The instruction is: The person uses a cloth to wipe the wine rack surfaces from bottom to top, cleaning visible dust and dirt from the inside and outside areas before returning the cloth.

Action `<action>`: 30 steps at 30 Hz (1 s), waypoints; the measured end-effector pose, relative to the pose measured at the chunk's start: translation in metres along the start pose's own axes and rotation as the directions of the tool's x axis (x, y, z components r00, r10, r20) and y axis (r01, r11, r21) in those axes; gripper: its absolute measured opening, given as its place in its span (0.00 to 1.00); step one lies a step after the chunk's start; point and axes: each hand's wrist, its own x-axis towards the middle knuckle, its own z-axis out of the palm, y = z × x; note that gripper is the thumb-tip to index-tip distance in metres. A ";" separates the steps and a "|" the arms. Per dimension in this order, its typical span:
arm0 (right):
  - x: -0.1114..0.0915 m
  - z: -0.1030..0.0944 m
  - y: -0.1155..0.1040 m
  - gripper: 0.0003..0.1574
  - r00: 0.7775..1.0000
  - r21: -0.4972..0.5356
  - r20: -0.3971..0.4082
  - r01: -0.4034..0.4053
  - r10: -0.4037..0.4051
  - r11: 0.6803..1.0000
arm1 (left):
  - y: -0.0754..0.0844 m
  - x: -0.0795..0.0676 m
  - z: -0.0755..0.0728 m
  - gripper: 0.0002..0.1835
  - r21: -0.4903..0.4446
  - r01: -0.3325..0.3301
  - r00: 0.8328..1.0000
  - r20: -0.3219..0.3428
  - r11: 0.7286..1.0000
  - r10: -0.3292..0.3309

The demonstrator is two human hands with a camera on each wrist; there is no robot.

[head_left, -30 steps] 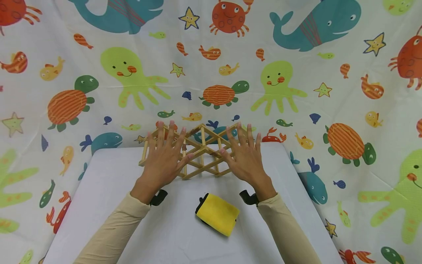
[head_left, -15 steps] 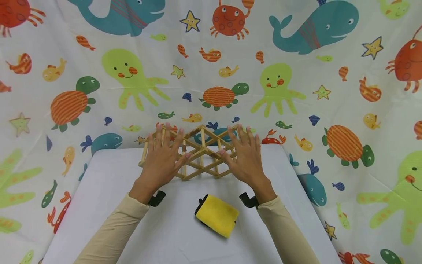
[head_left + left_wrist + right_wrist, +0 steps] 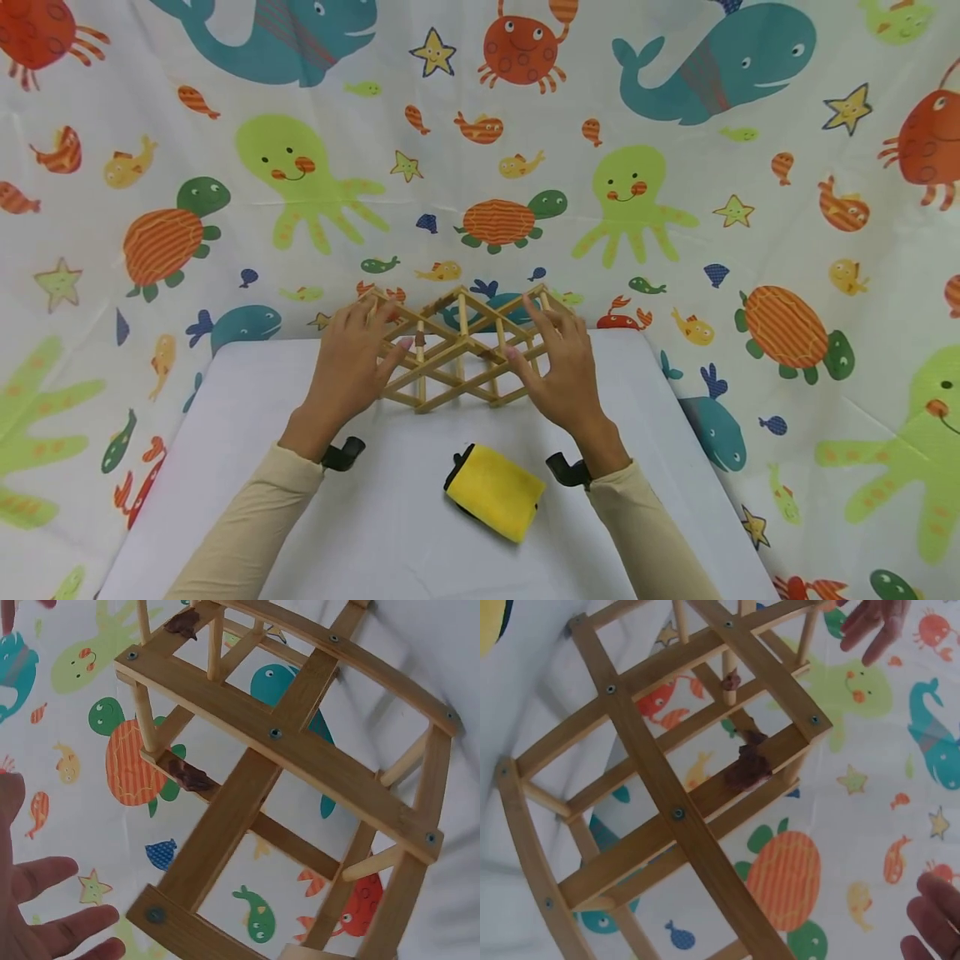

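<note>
A folding wooden lattice rack, made of crossed slats and round dowels, stands at the far side of the table. Dark brown smears mark its slats and a dowel. My left hand is at the rack's left end, its fingers spread and slightly bent. In the left wrist view, those fingers are apart from the wood. At the right end is my right hand, fingers spread and a little bent. The right wrist view shows its fingers clear of the slats too. Neither hand holds anything.
A folded yellow cloth with black edging lies on the white-covered table between the forearms. Behind the rack hangs a white curtain printed with sea animals. Black wrist mounts sit inside both wrists.
Both hands had their fingers straight and fanned out; now the fingers bend more. My left hand has shifted slightly left and toward me. The rack and cloth stay in place.
</note>
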 end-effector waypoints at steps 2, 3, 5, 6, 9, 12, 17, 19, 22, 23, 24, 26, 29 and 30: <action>-0.004 0.000 0.001 0.46 1.000 0.022 -0.013 0.016 -0.016 1.000 | -0.006 -0.001 0.003 0.34 -0.073 0.015 1.000 -0.003 0.997 -0.015; -0.006 0.001 0.001 0.46 1.000 0.031 -0.014 0.023 -0.023 0.999 | -0.009 -0.001 0.005 0.33 -0.116 0.024 1.000 -0.008 0.993 -0.025; -0.010 0.001 0.002 0.45 0.999 0.036 -0.009 0.036 -0.036 0.999 | -0.016 -0.001 0.007 0.32 -0.204 0.047 0.999 -0.013 0.978 -0.051; -0.012 0.000 0.002 0.45 0.999 0.042 -0.004 0.042 -0.041 0.998 | -0.019 -0.002 0.009 0.31 -0.247 0.058 0.998 -0.018 0.967 -0.064; -0.019 0.000 0.003 0.45 0.999 0.064 0.022 0.044 -0.046 0.997 | -0.029 -0.002 0.012 0.29 -0.340 0.084 0.995 -0.020 0.937 -0.096; -0.025 0.000 0.005 0.45 0.998 0.103 0.056 0.026 -0.032 0.994 | -0.038 -0.003 0.014 0.29 -0.400 0.112 0.992 -0.003 0.910 -0.124; -0.038 0.003 0.011 0.48 0.993 0.187 0.115 -0.008 -0.014 0.982 | -0.052 -0.006 0.017 0.29 -0.481 0.160 0.987 0.060 0.862 -0.150; -0.044 0.005 0.014 0.49 0.990 0.225 0.142 -0.023 -0.009 0.974 | -0.056 -0.007 0.020 0.29 -0.507 0.174 0.985 0.086 0.844 -0.151; -0.053 0.009 0.019 0.49 0.982 0.283 0.190 -0.057 0.002 0.957 | -0.061 -0.007 0.023 0.29 -0.541 0.188 0.982 0.116 0.820 -0.149; -0.056 0.011 0.021 0.49 0.978 0.298 0.209 -0.070 0.007 0.952 | -0.063 -0.007 0.024 0.28 -0.550 0.191 0.981 0.123 0.813 -0.148; -0.059 0.012 0.023 0.49 0.973 0.313 0.230 -0.086 0.013 0.946 | -0.064 -0.007 0.025 0.28 -0.559 0.194 0.981 0.129 0.806 -0.147; -0.066 0.015 0.026 0.48 0.964 0.333 0.266 -0.115 0.024 0.936 | -0.066 -0.007 0.026 0.28 -0.579 0.197 0.980 0.137 0.791 -0.144; -0.076 0.021 0.031 0.47 0.949 0.351 0.313 -0.152 0.037 0.924 | -0.068 -0.006 0.028 0.26 -0.604 0.195 0.980 0.143 0.773 -0.135; -0.079 0.023 0.033 0.47 0.945 0.358 0.325 -0.161 0.039 0.920 | -0.069 -0.006 0.028 0.26 -0.609 0.199 0.980 0.148 0.768 -0.137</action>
